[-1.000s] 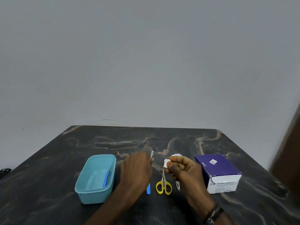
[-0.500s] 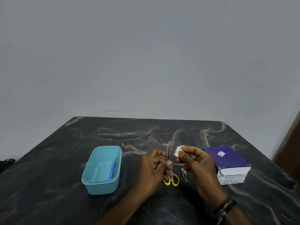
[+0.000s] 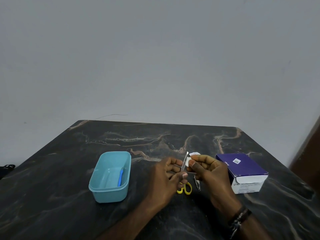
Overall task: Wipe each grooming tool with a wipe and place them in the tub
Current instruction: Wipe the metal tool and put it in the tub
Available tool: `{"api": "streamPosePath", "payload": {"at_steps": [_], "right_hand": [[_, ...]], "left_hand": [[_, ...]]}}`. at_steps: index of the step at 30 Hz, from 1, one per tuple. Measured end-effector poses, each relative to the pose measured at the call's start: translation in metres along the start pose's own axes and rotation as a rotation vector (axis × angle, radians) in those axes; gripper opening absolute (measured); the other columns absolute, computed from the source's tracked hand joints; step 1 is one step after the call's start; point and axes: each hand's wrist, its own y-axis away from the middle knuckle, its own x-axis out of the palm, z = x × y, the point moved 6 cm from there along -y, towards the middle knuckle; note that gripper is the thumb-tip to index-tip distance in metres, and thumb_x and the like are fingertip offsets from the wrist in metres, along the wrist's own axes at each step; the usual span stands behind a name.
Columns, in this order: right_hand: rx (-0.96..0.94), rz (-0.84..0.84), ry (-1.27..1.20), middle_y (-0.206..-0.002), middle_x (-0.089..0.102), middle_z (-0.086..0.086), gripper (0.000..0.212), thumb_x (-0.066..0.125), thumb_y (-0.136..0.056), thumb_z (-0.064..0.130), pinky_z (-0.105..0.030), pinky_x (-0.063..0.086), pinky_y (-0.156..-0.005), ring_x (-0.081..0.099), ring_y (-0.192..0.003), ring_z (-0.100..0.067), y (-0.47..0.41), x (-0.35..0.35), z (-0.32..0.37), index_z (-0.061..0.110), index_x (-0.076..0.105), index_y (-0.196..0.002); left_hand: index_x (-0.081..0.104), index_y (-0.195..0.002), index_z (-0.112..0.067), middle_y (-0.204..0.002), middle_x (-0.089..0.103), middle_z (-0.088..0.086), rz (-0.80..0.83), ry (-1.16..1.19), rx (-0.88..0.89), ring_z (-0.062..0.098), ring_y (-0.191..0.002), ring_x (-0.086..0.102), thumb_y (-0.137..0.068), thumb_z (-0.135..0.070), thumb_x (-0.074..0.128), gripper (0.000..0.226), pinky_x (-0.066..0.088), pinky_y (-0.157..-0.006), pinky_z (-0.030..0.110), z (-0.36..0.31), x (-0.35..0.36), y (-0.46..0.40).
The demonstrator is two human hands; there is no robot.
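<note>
**Wiping a slim metal tool over the table**

Pinching is what both hands do from my remote seat. My left hand [image 3: 166,177] has its fingers curled in close, thumb and fingertips closed on the lower end of a thin metal tool [image 3: 184,161], which stands nearly upright and leans a little to the right. My right hand [image 3: 207,172] has its thumb and forefinger drawn together on a small white wipe [image 3: 188,159], and the wipe presses against the tool's upper shaft; the other fingers of that hand are folded loosely behind. A dark bracelet [image 3: 239,218] sits on the right wrist.

Below the hands, on the dark marbled table [image 3: 52,179], lie yellow-handled scissors [image 3: 185,188]; my left hand covers their blades, so only the loops show. Just right of them a small metal nail clipper [image 3: 197,184] lies on the surface, partly hidden by the right hand. A little white packet [image 3: 194,154] sits on the table just beyond the right fingertips. To the right stands a purple and white box [image 3: 242,172], close to the right hand but apart from it.

To the left, well clear of the left hand, sits the light blue tub [image 3: 110,193]. One blue tool [image 3: 120,176] lies inside it, along its right wall.
</note>
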Motion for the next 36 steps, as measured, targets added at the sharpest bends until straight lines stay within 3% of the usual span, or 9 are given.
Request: {"api": "streamPosePath", "payload": {"at_steps": [6, 14, 21, 26, 31, 34, 36], "right_hand": [[0.006, 0.021, -0.028, -0.078, 0.076, -0.012, 0.009, 0.066, -0.083, -0.002, -0.017, 0.051, -0.051, 0.071, -0.065, -0.015, 0.002, 0.003, 0.001, 0.003, 0.069, -0.090], [-0.012, -0.002, -0.045, -0.084, 0.076, -0.014, 0.018, 0.065, -0.082, -0.007, -0.020, 0.054, -0.055, 0.073, -0.072, -0.017, 0.000, 0.001, 0.001, 0.000, 0.065, -0.099], [0.019, 0.119, -0.010, -0.073, 0.075, -0.013, 0.027, 0.069, -0.079, -0.007, -0.025, 0.055, -0.054, 0.072, -0.064, -0.021, 0.002, 0.009, 0.000, 0.003, 0.060, -0.102], [-0.028, 0.035, -0.002, -0.081, 0.075, -0.018, 0.029, 0.068, -0.079, -0.009, -0.037, 0.057, -0.067, 0.072, -0.071, -0.027, 0.001, 0.004, 0.001, 0.002, 0.061, -0.105], [-0.049, -0.067, -0.083, -0.072, 0.076, -0.004, 0.025, 0.068, -0.080, -0.006, -0.019, 0.054, -0.053, 0.072, -0.062, -0.011, -0.003, -0.007, 0.004, 0.008, 0.060, -0.099], [-0.041, -0.050, -0.059, -0.072, 0.076, -0.005, 0.025, 0.068, -0.080, -0.005, -0.020, 0.055, -0.055, 0.072, -0.063, -0.012, -0.003, -0.005, 0.002, 0.007, 0.059, -0.100], [-0.013, -0.005, -0.037, -0.076, 0.076, -0.010, 0.027, 0.068, -0.080, -0.007, -0.027, 0.057, -0.061, 0.072, -0.066, -0.018, -0.002, -0.001, 0.000, 0.005, 0.059, -0.103]], "left_hand": [[0.062, -0.091, -0.012, -0.076, 0.071, 0.012, 0.020, 0.024, 0.000, 0.028, -0.066, 0.072, -0.081, -0.001, 0.071, 0.018, 0.058, -0.059, 0.033, 0.004, 0.001, 0.000], [0.061, -0.087, -0.009, -0.064, 0.067, 0.007, 0.074, 0.043, -0.038, 0.024, -0.057, 0.067, -0.082, 0.001, 0.068, 0.013, 0.054, -0.052, 0.028, 0.008, 0.007, 0.001], [0.061, -0.089, -0.005, -0.062, 0.067, 0.008, 0.084, 0.048, -0.012, 0.023, -0.055, 0.066, -0.083, 0.001, 0.067, 0.010, 0.054, -0.049, 0.028, 0.006, 0.004, 0.002], [0.060, -0.089, -0.004, -0.066, 0.067, 0.015, 0.099, 0.070, -0.024, 0.026, -0.054, 0.063, -0.084, 0.000, 0.066, 0.009, 0.052, -0.045, 0.028, 0.007, 0.005, 0.001], [0.060, -0.083, -0.009, -0.069, 0.066, 0.017, 0.137, 0.066, -0.048, 0.023, -0.052, 0.062, -0.085, 0.000, 0.064, 0.010, 0.051, -0.045, 0.028, 0.010, 0.012, 0.004], [0.060, -0.084, -0.008, -0.069, 0.067, 0.016, 0.119, 0.056, -0.040, 0.022, -0.051, 0.063, -0.085, -0.001, 0.065, 0.009, 0.051, -0.045, 0.027, 0.009, 0.011, 0.003], [0.061, -0.088, -0.005, -0.070, 0.067, 0.016, 0.104, 0.057, -0.033, 0.023, -0.053, 0.064, -0.085, -0.001, 0.065, 0.006, 0.052, -0.046, 0.028, 0.009, 0.008, 0.003]]}}
